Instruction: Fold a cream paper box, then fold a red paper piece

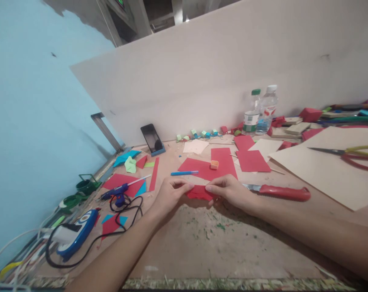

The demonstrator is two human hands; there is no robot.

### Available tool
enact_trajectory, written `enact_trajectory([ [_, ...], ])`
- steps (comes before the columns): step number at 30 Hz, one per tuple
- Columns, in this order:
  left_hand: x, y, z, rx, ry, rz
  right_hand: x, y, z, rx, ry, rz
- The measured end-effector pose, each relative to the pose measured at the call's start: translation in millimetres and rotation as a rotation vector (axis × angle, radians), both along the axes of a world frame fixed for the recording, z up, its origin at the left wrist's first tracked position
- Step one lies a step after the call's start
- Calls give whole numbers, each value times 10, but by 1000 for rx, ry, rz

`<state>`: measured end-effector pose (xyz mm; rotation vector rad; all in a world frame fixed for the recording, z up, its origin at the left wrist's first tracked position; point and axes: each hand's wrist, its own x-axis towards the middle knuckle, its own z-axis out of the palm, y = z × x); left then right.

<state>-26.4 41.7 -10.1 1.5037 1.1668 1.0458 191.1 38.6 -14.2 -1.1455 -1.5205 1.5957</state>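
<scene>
Both my hands hold one small piece of red paper low over the brown worktop. My left hand pinches its left end, fingers curled. My right hand pinches its right end the same way. Just beyond the paper lie larger red sheets, a small orange cube and a blue pen. A red-handled knife lies right beside my right wrist.
A blue glue gun with black cord and a blue-white power strip sit at left. A phone leans on the white back board. Two bottles, scissors on a beige board, and paper scraps lie around.
</scene>
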Motion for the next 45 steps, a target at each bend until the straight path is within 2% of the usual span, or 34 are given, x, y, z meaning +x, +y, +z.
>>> enact_trajectory([
  [10, -35, 47, 10, -62, -49, -11, 23, -4, -10, 10, 57, -120],
  [12, -36, 29, 9, -70, -52, -23, 13, -28, -7, 75, 29, -118],
  [18, -22, 10, -4, -108, -80, -35, -24, -154, -60, 373, -15, 16],
  [23, 10, -5, 7, -178, -108, -73, -10, -194, -44, 531, -261, 34],
  [28, 58, -51, 43, -185, -194, -117, -23, -167, -55, 439, -322, -33],
  [33, 68, -74, 33, -227, -173, -128, -38, -100, -75, 252, -168, -94],
  [36, 74, -75, 3, -241, -112, -163, -39, -58, -81, 219, -109, -108],
  [41, 112, -79, -34, -61, -42, -117, -21, -44, -46, 215, -87, -114],
  [45, 101, -73, -41, -64, -47, -82, -1, -47, -1, 149, -20, -127],
])
